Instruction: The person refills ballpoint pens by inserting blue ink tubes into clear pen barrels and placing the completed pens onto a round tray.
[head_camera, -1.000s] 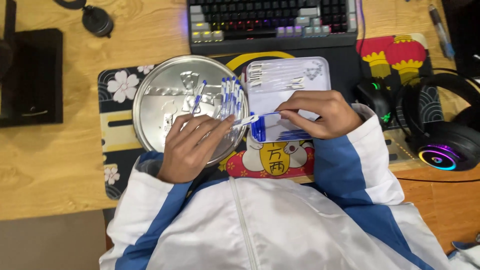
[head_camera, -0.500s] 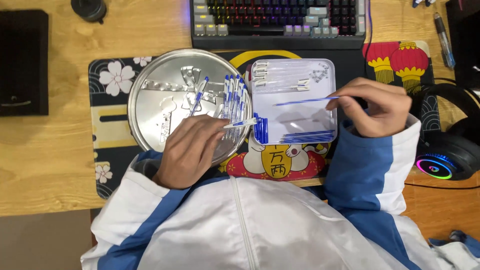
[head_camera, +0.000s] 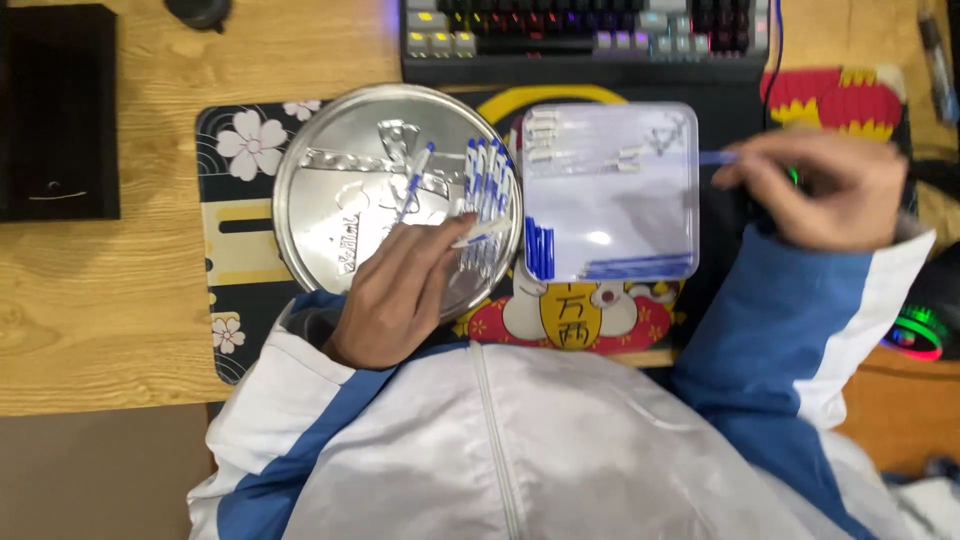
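Silver metal forms the round tray (head_camera: 340, 190), taken as the landmark; it lies on a patterned desk mat (head_camera: 240, 215) spread over a wooden desk (head_camera: 100, 300). Across the tray's right part a row of pens (head_camera: 487, 185) with blue caps is laid side by side, and one single pen (head_camera: 412, 185) lies slanted near the tray's middle. The left hand (head_camera: 395, 295) is rested on the tray's lower right edge, its fingers curled narrowly, and a pale pen barrel (head_camera: 478, 235) is pinched at the fingertips just below the row.

Touching the tray's right rim, a clear plastic box (head_camera: 610, 190) is seen. Blue refills (head_camera: 540, 250) are stacked in its lower left corner, more blue pieces (head_camera: 635, 267) lie along its bottom wall, and small white parts (head_camera: 545, 135) are gathered near its top.

Beyond the box, well right of the tray, the right hand (head_camera: 830, 185) is held above the desk with its fingers closed on a thin blue refill (head_camera: 715, 157), whose tip is pointed back towards the box; this hand is blurred.

Above the tray, a keyboard (head_camera: 585, 40) with lit keys is placed. To the tray's left a flat black device (head_camera: 55, 110) is laid on the wood.
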